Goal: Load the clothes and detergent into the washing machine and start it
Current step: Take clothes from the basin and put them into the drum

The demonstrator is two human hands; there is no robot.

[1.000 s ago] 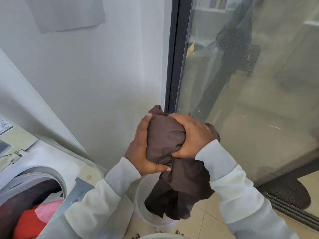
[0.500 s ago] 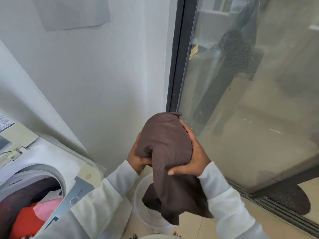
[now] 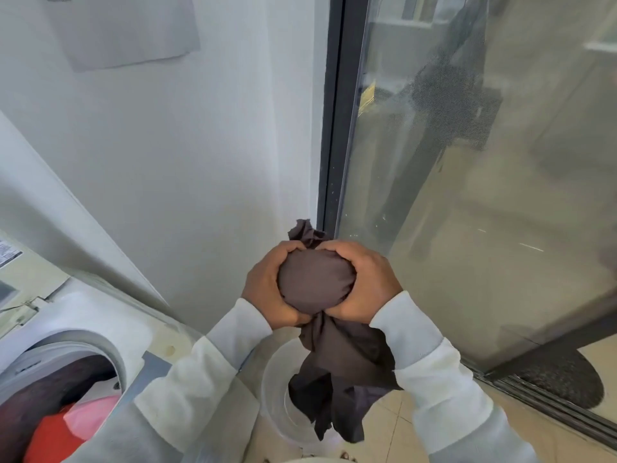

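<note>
- While both hands close around it, the dark brown garment (image 3: 315, 285) is bunched into a tight ball at centre frame, held in the air in front of the white wall (image 3: 200, 162).
- The left hand (image 3: 267, 292) wraps the ball from the left, fingers curled over its top and thumb tucked beneath.
- The right hand (image 3: 364, 289) clamps the ball from the right in the same manner; the fingertips of the two hands nearly meet on top.
- A small twist of fabric sticks up beyond the fingers, and the loose remainder of the garment hangs below the hands.
- The hanging end drops over the mouth of a white bucket (image 3: 273, 396) standing on the tiled floor (image 3: 394, 426); whether cloth touches the bucket cannot be told.
- At lower left, the washing machine (image 3: 83, 315) has its round opening exposed, with a red item (image 3: 50, 439), a pink item (image 3: 93, 416) and a dark item (image 3: 43, 392) inside.
- To the right, a dark-framed glass door (image 3: 467, 195) runs from near to far.
- A grey sheet of paper (image 3: 130, 31) is fixed to the wall at upper left.
</note>
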